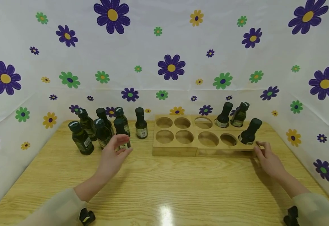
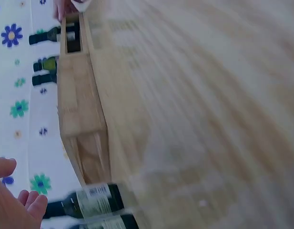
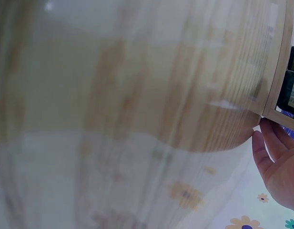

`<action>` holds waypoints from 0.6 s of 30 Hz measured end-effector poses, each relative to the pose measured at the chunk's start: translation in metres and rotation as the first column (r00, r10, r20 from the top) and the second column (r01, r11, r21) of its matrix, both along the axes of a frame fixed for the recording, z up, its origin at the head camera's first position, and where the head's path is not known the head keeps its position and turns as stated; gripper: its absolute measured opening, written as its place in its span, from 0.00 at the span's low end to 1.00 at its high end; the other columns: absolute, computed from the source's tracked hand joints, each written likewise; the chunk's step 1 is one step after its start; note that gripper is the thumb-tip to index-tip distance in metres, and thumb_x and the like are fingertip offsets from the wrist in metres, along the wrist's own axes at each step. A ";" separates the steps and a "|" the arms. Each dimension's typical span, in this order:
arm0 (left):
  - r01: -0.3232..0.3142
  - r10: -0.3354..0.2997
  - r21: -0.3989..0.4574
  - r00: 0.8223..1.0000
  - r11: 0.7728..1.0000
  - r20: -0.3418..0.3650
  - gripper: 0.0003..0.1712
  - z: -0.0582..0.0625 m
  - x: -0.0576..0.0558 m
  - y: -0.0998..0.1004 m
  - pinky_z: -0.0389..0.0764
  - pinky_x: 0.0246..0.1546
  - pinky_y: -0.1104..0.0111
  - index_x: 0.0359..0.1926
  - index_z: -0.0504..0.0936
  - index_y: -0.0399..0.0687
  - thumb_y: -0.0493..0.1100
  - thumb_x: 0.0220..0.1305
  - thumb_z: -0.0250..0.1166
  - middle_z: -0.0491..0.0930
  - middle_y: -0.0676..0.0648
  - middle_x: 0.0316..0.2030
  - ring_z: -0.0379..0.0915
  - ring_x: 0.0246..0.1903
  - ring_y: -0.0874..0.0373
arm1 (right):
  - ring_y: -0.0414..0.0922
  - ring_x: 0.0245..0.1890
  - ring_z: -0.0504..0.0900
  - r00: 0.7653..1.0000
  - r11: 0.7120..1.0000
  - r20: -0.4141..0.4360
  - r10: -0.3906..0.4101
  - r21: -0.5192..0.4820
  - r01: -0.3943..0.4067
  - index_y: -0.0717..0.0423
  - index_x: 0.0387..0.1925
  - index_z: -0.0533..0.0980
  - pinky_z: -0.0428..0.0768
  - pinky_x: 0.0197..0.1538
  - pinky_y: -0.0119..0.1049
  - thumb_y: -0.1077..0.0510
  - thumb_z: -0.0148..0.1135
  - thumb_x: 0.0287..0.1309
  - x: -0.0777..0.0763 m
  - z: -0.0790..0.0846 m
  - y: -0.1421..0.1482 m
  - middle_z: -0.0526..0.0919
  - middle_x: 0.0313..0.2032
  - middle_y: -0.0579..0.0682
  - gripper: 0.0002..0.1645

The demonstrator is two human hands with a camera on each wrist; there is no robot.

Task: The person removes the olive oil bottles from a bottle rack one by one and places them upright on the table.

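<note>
Left of the wooden rack (image 1: 175, 151), the left hand (image 1: 110, 160) is held raised, its thumb and fingers parted and bent around a gap; nothing is seen to be grasped. Just beyond it stands a dark bottle (image 1: 120, 125), one of seven kept upright left of the rack. At the rack's right front corner, the right hand (image 1: 269, 163) is placed with its fingertips touching the wood; whether the corner is pinched cannot be told.

Three more bottles (image 1: 246, 135) are seated, tilted, in the rack's right-hand holes; its four leftmost holes are shown unfilled from the head. By the left wrist camera, an opening (image 2: 89, 150) in the rack's left end is revealed. By the right wrist camera, the lower parts of bottles are shown beneath the rack's top board (image 3: 278, 62).
</note>
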State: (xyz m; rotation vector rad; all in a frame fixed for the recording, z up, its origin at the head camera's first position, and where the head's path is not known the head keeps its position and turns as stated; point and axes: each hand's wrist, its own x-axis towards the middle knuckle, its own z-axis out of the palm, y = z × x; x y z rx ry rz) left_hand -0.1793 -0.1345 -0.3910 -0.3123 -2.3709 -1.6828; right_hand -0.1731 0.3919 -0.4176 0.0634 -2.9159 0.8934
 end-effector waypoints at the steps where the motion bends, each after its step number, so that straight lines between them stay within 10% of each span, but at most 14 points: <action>1: 0.024 -0.024 0.004 1.000 1.000 -0.004 0.23 0.001 -0.001 0.008 0.73 0.56 0.53 0.57 0.71 0.37 0.31 0.63 0.65 0.75 0.38 0.54 0.71 0.57 0.45 | 0.76 0.47 0.73 1.000 1.000 -0.001 -0.002 0.001 0.002 0.72 0.64 0.49 0.72 0.36 0.51 0.50 0.29 0.78 0.000 0.000 0.000 0.69 0.54 0.81 0.29; 9: 0.214 -0.214 0.002 0.976 0.977 -0.041 0.24 0.006 -0.019 0.085 0.75 0.54 0.53 0.57 0.74 0.40 0.32 0.60 0.68 0.77 0.44 0.53 0.73 0.55 0.50 | 0.75 0.46 0.73 1.000 1.000 0.008 -0.004 0.007 0.004 0.72 0.64 0.49 0.73 0.36 0.52 0.51 0.30 0.78 -0.001 0.001 0.000 0.69 0.54 0.81 0.29; 18: 0.438 -0.440 -0.034 0.897 0.898 -0.055 0.24 0.014 -0.049 0.173 0.74 0.55 0.56 0.58 0.73 0.40 0.35 0.61 0.68 0.78 0.44 0.54 0.73 0.55 0.51 | 0.74 0.45 0.74 1.000 1.000 0.003 0.009 0.012 -0.009 0.72 0.63 0.50 0.73 0.35 0.50 0.51 0.30 0.78 0.000 0.002 0.001 0.70 0.52 0.81 0.28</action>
